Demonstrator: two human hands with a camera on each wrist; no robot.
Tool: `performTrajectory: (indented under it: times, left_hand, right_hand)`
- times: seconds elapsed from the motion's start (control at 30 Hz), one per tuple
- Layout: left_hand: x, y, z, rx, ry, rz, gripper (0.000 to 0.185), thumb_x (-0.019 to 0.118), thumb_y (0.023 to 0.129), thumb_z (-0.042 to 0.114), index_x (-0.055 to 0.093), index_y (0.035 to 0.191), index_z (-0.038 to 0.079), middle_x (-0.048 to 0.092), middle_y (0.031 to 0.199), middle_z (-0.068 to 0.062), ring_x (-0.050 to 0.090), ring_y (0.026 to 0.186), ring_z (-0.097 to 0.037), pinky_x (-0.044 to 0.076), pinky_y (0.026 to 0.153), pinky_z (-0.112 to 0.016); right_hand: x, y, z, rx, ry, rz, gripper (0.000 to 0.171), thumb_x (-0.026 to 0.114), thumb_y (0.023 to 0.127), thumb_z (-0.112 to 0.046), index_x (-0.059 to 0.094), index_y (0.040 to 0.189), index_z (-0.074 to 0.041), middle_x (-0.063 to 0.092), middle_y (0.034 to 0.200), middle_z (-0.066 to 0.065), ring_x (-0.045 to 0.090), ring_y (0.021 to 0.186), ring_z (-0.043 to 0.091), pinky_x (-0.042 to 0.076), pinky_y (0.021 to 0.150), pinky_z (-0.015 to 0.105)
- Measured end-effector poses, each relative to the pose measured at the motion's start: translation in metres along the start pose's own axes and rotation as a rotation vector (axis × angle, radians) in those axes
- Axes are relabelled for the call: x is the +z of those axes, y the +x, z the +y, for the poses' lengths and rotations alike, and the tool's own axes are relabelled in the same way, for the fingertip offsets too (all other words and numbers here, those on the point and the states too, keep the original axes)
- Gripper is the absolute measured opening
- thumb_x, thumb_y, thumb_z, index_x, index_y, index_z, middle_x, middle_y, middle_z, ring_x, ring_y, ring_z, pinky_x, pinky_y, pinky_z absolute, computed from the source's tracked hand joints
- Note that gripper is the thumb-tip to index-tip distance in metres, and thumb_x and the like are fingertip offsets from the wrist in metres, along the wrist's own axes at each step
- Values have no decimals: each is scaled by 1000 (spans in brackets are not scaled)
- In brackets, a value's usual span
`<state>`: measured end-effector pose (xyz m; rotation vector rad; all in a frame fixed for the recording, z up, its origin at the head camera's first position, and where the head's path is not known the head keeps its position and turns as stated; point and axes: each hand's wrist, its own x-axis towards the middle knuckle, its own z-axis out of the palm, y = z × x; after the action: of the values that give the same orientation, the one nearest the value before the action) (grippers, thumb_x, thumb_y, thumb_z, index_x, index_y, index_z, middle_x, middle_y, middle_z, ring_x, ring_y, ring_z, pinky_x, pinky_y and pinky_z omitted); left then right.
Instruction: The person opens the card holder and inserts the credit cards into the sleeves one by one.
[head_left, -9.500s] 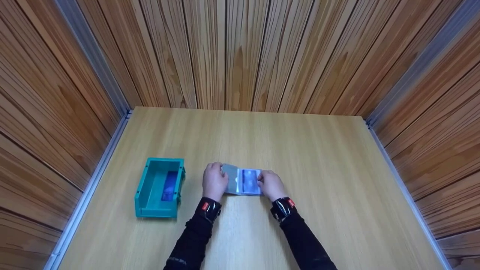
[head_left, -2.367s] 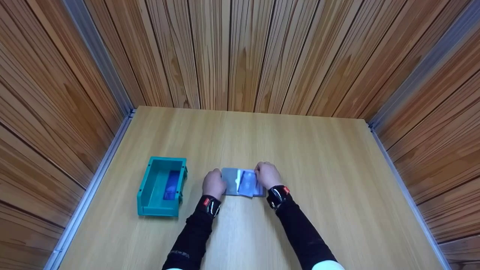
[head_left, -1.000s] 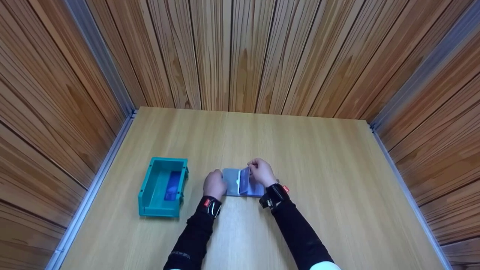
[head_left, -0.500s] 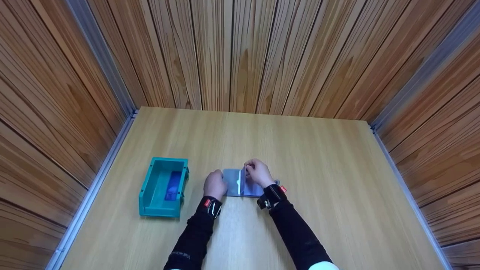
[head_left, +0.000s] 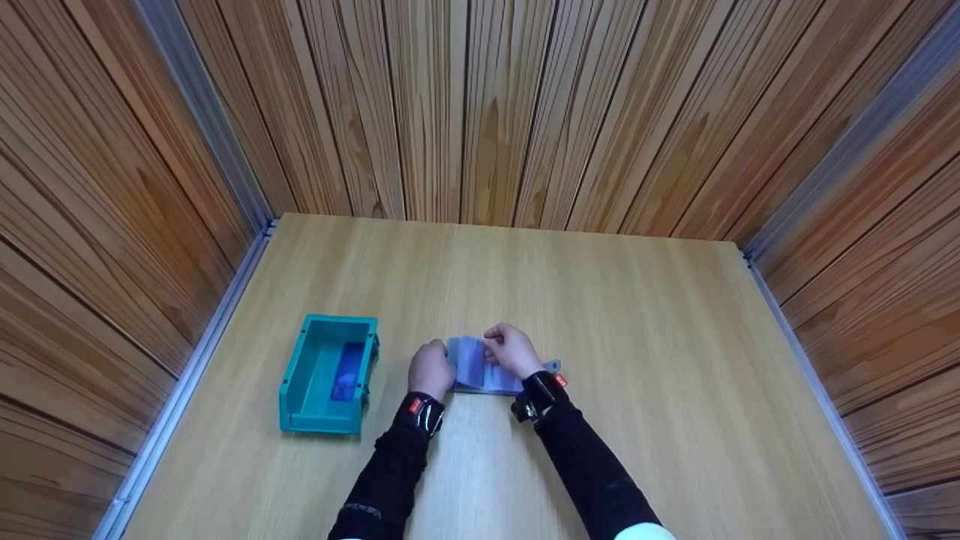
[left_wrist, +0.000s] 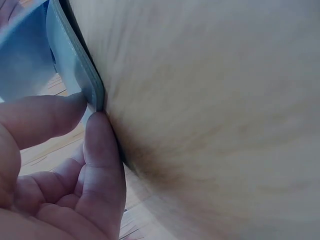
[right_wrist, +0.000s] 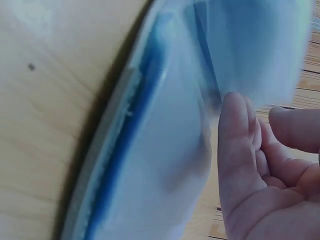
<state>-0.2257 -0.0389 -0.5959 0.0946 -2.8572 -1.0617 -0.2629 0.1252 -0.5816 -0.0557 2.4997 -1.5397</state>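
Lying flat near the table's (head_left: 600, 315) front middle, a grey card wallet (head_left: 480, 379) rests between two hands. The left hand (head_left: 429, 369) sits at its nine o'clock edge; the left wrist view shows thumb and forefinger (left_wrist: 102, 150) pinching the wallet's (left_wrist: 75, 70) thin edge. The right hand (head_left: 511, 350) comes from three o'clock and reaches over the top, its curled fingers holding a clear sleeve page (head_left: 469, 360) lifted from the stack; the right wrist view shows fingertips (right_wrist: 235, 130) under that page (right_wrist: 250, 45). The wallet's long axis runs nine to three o'clock. It looks soft, grey-blue, with glossy see-through pockets. At nine o'clock, well apart, stands a teal bin (head_left: 296, 375) with a blue card (head_left: 345, 373) inside.
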Motion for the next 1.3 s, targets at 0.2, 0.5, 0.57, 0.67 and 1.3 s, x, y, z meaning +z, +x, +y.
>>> performTrajectory:
  times: [0.2, 0.5, 0.57, 0.67, 1.3]
  left_hand:
    - [1, 0, 0, -7, 2, 2, 10, 68, 76, -4, 62, 84, -2, 65, 81, -16, 63, 78, -36, 49, 71, -47]
    - [3, -1, -1, 13, 2, 34, 8, 65, 76, -5, 60, 77, 0, 63, 76, -17, 63, 74, -37, 48, 67, -49]
    - [3, -1, -1, 23, 7, 42, 7, 65, 76, -5, 60, 78, -1, 64, 77, -17, 63, 74, -38, 49, 68, -49]
    - [3, -2, -1, 35, 7, 49, 6, 65, 76, -5, 61, 79, -2, 64, 77, -19, 64, 75, -39, 49, 69, -49]
    - [1, -1, 1, -4, -4, 12, 7, 63, 79, -3, 58, 77, 1, 63, 76, -15, 63, 74, -35, 49, 68, -48]
  right_hand:
    - [2, -1, 2, 6, -75, -12, 12, 59, 96, -2, 61, 105, 5, 66, 90, 12, 66, 78, 20, 57, 71, 31]
    - [5, -3, 4, -122, -300, 26, 11, 67, 90, -4, 65, 99, 2, 65, 88, 7, 62, 77, 19, 52, 74, 34]
    - [6, -4, 5, -155, -329, 37, 11, 68, 89, -4, 66, 98, 2, 64, 87, 7, 61, 79, 21, 51, 76, 36]
    - [8, -4, 6, -173, -351, 42, 11, 70, 87, -3, 66, 97, 2, 64, 87, 7, 60, 82, 22, 50, 78, 37]
    - [11, -5, 7, -186, -380, 49, 13, 71, 84, 2, 67, 96, 2, 64, 90, 9, 62, 86, 24, 51, 80, 36]
